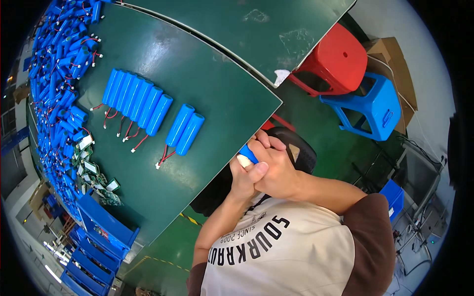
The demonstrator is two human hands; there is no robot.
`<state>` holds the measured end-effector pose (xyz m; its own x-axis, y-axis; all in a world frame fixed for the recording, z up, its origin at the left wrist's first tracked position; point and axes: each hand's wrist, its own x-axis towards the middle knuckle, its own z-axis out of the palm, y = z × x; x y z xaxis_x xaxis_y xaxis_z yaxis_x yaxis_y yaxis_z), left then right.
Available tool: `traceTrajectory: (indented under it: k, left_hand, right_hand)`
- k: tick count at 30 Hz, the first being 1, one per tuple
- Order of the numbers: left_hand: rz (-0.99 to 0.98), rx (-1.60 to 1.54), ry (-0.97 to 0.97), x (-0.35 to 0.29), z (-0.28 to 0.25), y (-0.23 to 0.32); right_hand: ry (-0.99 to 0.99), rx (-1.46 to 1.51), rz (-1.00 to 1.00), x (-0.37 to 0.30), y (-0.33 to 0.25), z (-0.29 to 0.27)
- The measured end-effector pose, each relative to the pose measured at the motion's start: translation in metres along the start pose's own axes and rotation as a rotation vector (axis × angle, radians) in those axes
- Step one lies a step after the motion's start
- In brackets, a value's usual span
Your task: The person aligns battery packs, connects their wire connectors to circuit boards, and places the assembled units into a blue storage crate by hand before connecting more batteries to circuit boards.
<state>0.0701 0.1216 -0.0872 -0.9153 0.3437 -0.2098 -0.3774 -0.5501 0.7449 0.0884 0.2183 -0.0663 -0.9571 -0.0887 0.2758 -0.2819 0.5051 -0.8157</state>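
Both my hands are together just off the table's edge, closed around a blue battery pack. A whitish piece shows at its near end; I cannot make out what it is. My left hand wraps it from the near side, and my right hand closes over it from the right, fingers overlapping. Most of the pack is hidden. On the green table lies a pair of blue battery packs with red leads and a white connector. Farther left stands a slanted row of several more blue packs.
A large heap of blue battery packs covers the left side, with several green circuit boards beside it. Blue trays stand at lower left. Right of the table are a red stool, a blue stool and a cardboard box.
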Motion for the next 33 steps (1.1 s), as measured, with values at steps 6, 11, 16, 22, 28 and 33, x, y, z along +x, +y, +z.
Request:
traceTrajectory:
  k: [6,11,16,22,28,33]
  left_hand:
    - [-0.024,-0.02,0.038,-0.006,0.0,0.005]
    - [-0.023,-0.044,0.051,-0.008,0.006,0.009]
    - [-0.034,-0.067,0.048,-0.003,0.012,0.011]
    - [-0.022,-0.054,0.055,-0.008,0.015,0.017]
    - [-0.058,-0.031,-0.016,-0.016,0.015,0.022]
    - [0.04,0.12,-0.051,-0.037,0.015,0.032]
  right_hand:
    - [-0.056,0.336,0.271,0.006,-0.007,-0.014]
    - [-0.066,0.304,0.273,0.01,-0.006,-0.013]
    - [-0.132,0.016,0.151,0.002,-0.001,-0.005]
    - [-0.028,0.285,0.243,0.016,-0.003,-0.013]
    - [-0.117,0.291,0.066,0.009,0.007,-0.022]
    - [-0.211,0.358,-0.019,-0.005,0.003,-0.022]
